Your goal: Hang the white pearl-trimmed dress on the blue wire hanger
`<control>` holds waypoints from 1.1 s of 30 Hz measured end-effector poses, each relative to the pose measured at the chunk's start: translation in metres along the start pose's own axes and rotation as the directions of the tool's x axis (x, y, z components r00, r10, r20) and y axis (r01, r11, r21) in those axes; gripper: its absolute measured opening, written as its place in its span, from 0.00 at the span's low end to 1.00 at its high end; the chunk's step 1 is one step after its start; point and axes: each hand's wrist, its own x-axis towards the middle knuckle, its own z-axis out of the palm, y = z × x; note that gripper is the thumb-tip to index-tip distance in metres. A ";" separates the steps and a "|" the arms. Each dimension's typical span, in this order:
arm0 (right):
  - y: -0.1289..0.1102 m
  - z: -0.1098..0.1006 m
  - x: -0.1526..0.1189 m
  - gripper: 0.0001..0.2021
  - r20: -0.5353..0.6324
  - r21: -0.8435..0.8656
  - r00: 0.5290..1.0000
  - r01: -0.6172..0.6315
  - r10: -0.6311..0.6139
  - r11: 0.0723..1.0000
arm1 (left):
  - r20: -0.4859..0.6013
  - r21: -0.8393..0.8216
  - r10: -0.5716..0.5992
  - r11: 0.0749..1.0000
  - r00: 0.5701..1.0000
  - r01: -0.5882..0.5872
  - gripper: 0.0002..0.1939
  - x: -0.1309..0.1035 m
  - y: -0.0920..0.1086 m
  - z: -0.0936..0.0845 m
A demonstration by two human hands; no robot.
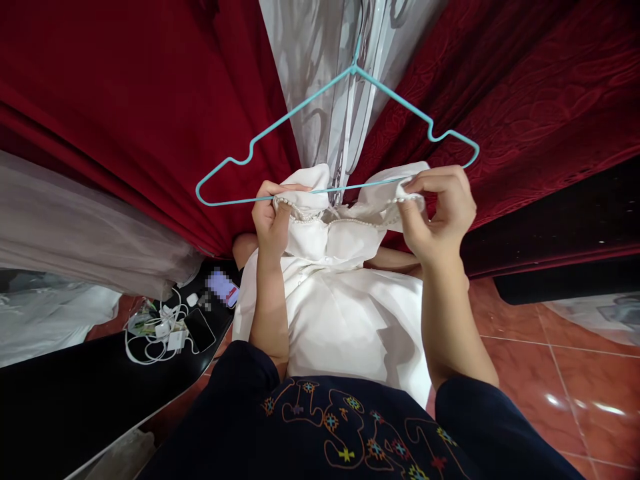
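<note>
A white dress [345,293] with pearl-like beading along its neckline lies across the lap, its skirt spread toward me. My left hand [273,217] pinches the beaded edge at one shoulder, thumb on top. On the other side, my right hand [440,207] grips the opposite shoulder piece between thumb and fingers. A light blue hanger [305,103] stands upright beyond the bodice. Its bottom bar crosses at the fingers of both hands and over the white fabric. Whether the fingers also grip the bar is hard to make out.
Red curtains [150,87] hang on both sides, with sheer white fabric [320,60] between them. At left, a black surface [75,393] carries white cables [145,350], a dark phone [200,330] and a lit phone [223,288]. Reddish floor tiles [520,327] show at right.
</note>
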 end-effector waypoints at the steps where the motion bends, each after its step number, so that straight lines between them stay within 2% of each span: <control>1: -0.008 0.003 0.002 0.12 0.016 0.010 1.000 -0.003 0.003 1.000 | 0.002 -0.005 -0.009 1.000 1.000 0.009 0.19 0.000 0.001 0.000; 5: -0.025 0.016 0.003 0.12 0.092 0.083 0.995 -0.046 0.038 0.995 | 0.013 0.000 -0.025 1.000 1.000 0.025 0.19 -0.002 0.004 0.000; 10: -0.030 0.028 -0.001 0.08 0.163 0.202 0.986 -0.078 0.045 0.976 | 0.029 -0.034 -0.021 0.999 0.999 0.022 0.16 -0.003 0.002 0.001; 14: -0.034 0.033 -0.003 0.08 0.209 0.232 0.975 -0.121 0.072 0.965 | 0.021 -0.047 -0.040 0.998 0.999 0.041 0.16 -0.004 0.000 0.002; 19: -0.029 0.034 -0.007 0.07 0.162 0.274 0.984 -0.116 0.073 0.955 | 0.015 -0.057 -0.057 0.997 0.998 0.058 0.13 -0.006 -0.005 -0.001; 22: -0.023 0.033 -0.010 0.08 0.131 0.268 0.985 -0.141 0.109 0.953 | 0.070 -0.048 -0.064 0.997 0.995 0.067 0.10 -0.007 -0.008 -0.009; 25: -0.018 0.034 -0.012 0.09 0.082 0.256 0.987 -0.154 0.137 0.954 | 0.154 0.009 -0.001 1.000 0.988 -0.001 0.10 -0.005 -0.007 -0.023; 27: -0.018 0.035 -0.012 0.09 0.042 0.244 0.989 -0.148 0.143 0.958 | 0.174 0.073 0.051 0.995 0.984 -0.064 0.10 -0.003 -0.005 -0.033; 30: -0.018 0.037 -0.011 0.08 -0.001 0.228 0.987 -0.154 0.159 0.961 | 0.097 0.191 0.076 0.977 0.992 -0.093 0.07 0.000 -0.005 -0.045; 33: -0.018 0.039 -0.008 0.09 -0.023 0.224 0.984 -0.169 0.179 0.960 | -0.129 0.286 0.114 0.956 0.985 -0.073 0.10 0.002 -0.008 -0.055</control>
